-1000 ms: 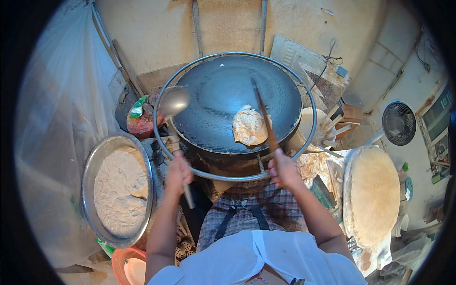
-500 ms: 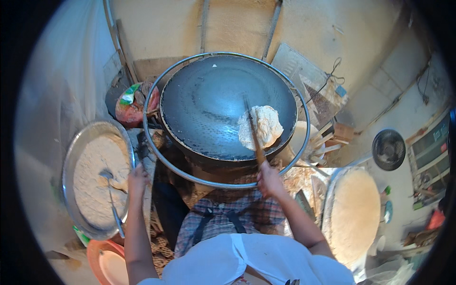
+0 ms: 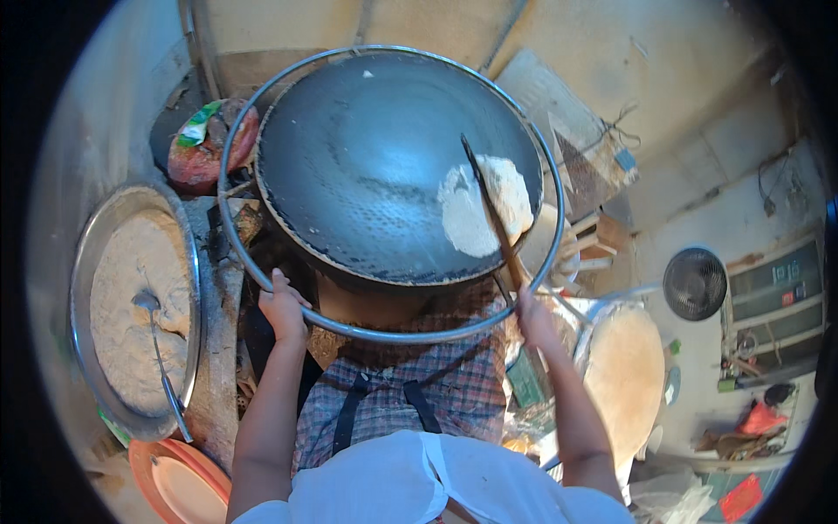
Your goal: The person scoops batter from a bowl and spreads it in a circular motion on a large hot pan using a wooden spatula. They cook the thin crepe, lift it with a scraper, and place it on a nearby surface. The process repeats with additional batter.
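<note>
Work at the pan (image 3: 375, 166) looks to be at an early stage. A pale lump of dough (image 3: 467, 214) lies on its dark surface toward four o'clock and covers only a small part of it. On its nine o'clock side the dough has thinned to a flat film, while its three o'clock side stands up as a thick, uneven heap. Getting dough onto the pan thus seems done, and the thick part appears left to deal with. The right hand (image 3: 537, 321), between four and five o'clock on the metal ring (image 3: 393, 337), has its fingers wrapped around the handle end of a long wooden stick (image 3: 493, 210). The stick slants up across the dough, its tip pointing to eleven o'clock; whether it presses on the dough or hovers just over it cannot be told. The left hand (image 3: 284, 310) is against the ring at seven o'clock, fingers partly bent; how far they close around the metal cannot be told. It has no tool. Out at eight o'clock, a ladle (image 3: 146, 301) lies on the dough mass (image 3: 127, 253) in the metal bowl (image 3: 194, 288), so scooping seems finished for this lump, with plenty left there.
</note>
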A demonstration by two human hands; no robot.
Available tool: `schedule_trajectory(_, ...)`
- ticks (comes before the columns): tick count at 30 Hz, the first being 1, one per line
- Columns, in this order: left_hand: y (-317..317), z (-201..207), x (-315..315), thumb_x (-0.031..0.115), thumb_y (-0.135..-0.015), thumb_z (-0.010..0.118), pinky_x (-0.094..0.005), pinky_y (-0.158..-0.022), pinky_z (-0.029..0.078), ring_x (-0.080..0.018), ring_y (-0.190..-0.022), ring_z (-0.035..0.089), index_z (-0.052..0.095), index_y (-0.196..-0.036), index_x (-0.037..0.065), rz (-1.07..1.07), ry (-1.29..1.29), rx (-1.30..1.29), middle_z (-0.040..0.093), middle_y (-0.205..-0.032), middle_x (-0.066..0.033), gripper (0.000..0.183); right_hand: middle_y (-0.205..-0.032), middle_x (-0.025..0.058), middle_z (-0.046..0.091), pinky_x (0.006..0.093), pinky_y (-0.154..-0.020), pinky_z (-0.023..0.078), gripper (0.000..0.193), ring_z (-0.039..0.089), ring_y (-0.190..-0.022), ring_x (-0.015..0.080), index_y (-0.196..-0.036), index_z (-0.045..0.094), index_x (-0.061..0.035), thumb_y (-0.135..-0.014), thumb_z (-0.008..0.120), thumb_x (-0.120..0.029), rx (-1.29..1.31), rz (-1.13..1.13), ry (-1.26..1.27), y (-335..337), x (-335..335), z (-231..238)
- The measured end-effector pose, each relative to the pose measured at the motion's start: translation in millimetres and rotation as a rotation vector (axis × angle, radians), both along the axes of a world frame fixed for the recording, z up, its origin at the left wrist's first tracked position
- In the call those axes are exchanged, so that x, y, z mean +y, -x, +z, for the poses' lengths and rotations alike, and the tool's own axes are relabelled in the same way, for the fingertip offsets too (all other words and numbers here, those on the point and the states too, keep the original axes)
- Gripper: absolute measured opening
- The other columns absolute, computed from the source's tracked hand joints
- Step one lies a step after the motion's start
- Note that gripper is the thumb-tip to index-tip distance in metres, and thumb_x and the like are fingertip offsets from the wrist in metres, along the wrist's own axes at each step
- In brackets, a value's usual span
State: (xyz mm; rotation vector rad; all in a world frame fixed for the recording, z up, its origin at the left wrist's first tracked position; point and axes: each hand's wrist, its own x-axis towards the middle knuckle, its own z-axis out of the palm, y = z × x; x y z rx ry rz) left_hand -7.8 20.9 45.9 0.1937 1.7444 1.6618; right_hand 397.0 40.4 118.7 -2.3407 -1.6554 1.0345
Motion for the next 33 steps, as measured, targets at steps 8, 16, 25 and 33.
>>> schedule_trajectory(8, 47.7, -19.3, 15.8, 0.029, -0.095, 0.054, -0.0295, -0.036, 0.035, -0.0139, -0.039, 0.043, 0.053, -0.087, -0.002, -0.104, -0.025, 0.070, 0.043, -0.049, -0.0039, 0.033, -0.055, 0.0155, 0.051, 0.0422, -0.050, 0.041, 0.062, 0.052, -0.049, 0.0279, -0.075, 0.052, 0.0010, -0.100, 0.024, -0.048, 0.074, 0.240, -0.420, 14.4, -29.6, -29.7)
schedule_trajectory(16, 133.1, -19.1, 18.2, 0.048, -0.097, 0.043, -0.0265, -0.044, 0.042, -0.0140, -0.048, 0.051, 0.060, -0.079, 0.002, -0.056, 0.028, 0.248, 0.054, -0.059, -0.0036, 0.051, -0.078, 0.0276, 0.057, 0.0493, -0.073, 0.047, 0.023, 0.058, -0.083, 0.0449, -0.106, 0.048, 0.0062, -0.094, 0.038, -0.011, 0.113, 0.398, -0.121, 63.7, -8.3, 22.8)
schedule_trajectory(25, 37.6, -10.1, 11.3, 0.023, -0.094, 0.056, -0.0300, -0.043, 0.043, -0.0170, -0.041, 0.049, 0.049, -0.097, -0.001, -0.021, -0.068, -0.006, 0.055, -0.059, -0.0076, 0.025, -0.077, 0.0313, 0.056, 0.0532, -0.069, 0.044, 0.042, 0.055, -0.075, 0.0491, -0.095, 0.051, 0.0069, -0.102, 0.027, -0.028, 0.033, 0.383, -0.352, 52.3, 16.8, -0.2)
schedule_trajectory(33, 118.9, -13.7, 43.8, 0.043, -0.095, 0.050, -0.0290, -0.045, 0.044, -0.0171, -0.042, 0.050, 0.053, -0.087, 0.000, -0.027, -0.042, 0.310, 0.051, -0.057, -0.0065, 0.044, -0.081, 0.0282, 0.057, 0.0488, -0.059, 0.047, 0.027, 0.058, -0.071, 0.0430, -0.112, 0.046, 0.0079, -0.092, 0.039, -0.009, 0.005, 0.355, -0.240, 46.1, 37.4, 12.9)
